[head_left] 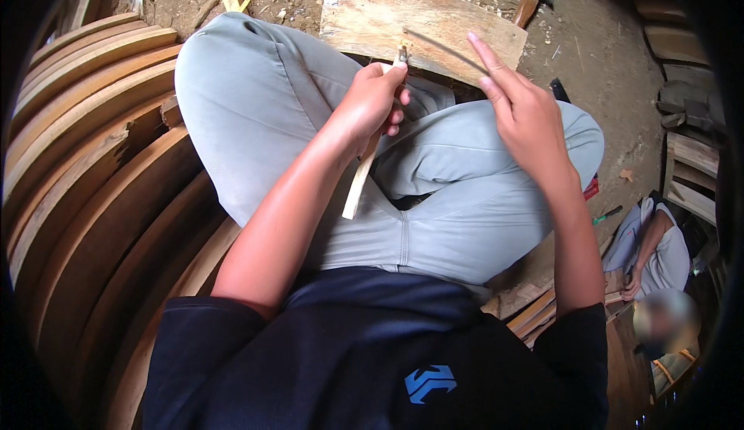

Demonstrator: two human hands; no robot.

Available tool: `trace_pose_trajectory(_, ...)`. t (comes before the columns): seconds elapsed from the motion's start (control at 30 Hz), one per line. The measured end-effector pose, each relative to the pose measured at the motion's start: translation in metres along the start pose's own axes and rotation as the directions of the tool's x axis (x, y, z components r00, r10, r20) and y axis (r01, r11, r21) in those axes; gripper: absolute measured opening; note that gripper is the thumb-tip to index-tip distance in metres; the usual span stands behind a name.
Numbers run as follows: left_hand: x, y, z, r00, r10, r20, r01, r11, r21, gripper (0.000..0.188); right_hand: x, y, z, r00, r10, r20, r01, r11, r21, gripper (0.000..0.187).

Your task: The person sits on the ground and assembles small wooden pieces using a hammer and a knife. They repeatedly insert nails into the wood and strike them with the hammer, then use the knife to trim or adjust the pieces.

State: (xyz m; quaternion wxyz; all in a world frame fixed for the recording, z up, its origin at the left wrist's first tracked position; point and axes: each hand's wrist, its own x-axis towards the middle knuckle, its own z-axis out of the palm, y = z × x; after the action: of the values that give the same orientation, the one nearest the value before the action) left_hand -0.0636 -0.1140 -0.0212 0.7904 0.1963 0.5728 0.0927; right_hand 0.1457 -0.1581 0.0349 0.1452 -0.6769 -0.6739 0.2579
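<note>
My left hand (373,98) is wrapped around a narrow pale wooden stick (358,186), which slants from my lap up past my thumb. The stick's upper end looks notched or rough and sits at the near edge of a wide wooden board (434,12) lying on the ground. In my right hand (533,120) is a thin dark rod-like tool (449,50), pinched by the thumb and fingers. It reaches left over the board, its tip near the stick's end but apart from it. The exact kind of tool cannot be made out.
A hammer (528,5) lies beyond the board's right end. Curved wooden planks (93,143) stand stacked along my left. Wood chips litter the dirt floor (597,66). At the right sits another person (659,244), near a green-handled tool (607,215).
</note>
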Motion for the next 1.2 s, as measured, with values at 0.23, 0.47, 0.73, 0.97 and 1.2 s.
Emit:
trace_pose_trajectory(0.23,0.0,-0.004,-0.002,0.997,0.071,0.042,-0.075,0.99,0.12,0.029,0.01,-0.002,0.004,0.92,0.145,0.365,-0.209,0.967,0.143,0.042)
trace_pose_trajectory(0.47,0.015,-0.015,-0.003,0.982,0.186,0.019,-0.176,0.89,0.42,0.041,0.008,0.01,0.016,0.964,0.007,0.267,-0.048,0.988,0.148,0.051)
trace_pose_trajectory(0.73,0.024,-0.028,-0.005,0.929,0.368,0.034,-0.327,0.777,0.538,0.045,0.005,0.027,0.026,0.955,-0.101,0.28,0.152,0.974,-0.167,0.07)
trace_pose_trajectory(0.97,0.033,-0.034,-0.009,0.926,0.368,0.079,-0.358,0.795,0.491,0.04,0.001,0.033,0.036,0.951,-0.237,0.198,0.279,0.934,-0.222,0.08)
trace_pose_trajectory(1.2,0.028,-0.026,-0.004,0.963,0.263,0.058,-0.262,0.864,0.429,0.036,0.002,0.031,0.05,0.957,-0.256,0.138,0.279,0.94,-0.196,0.079)
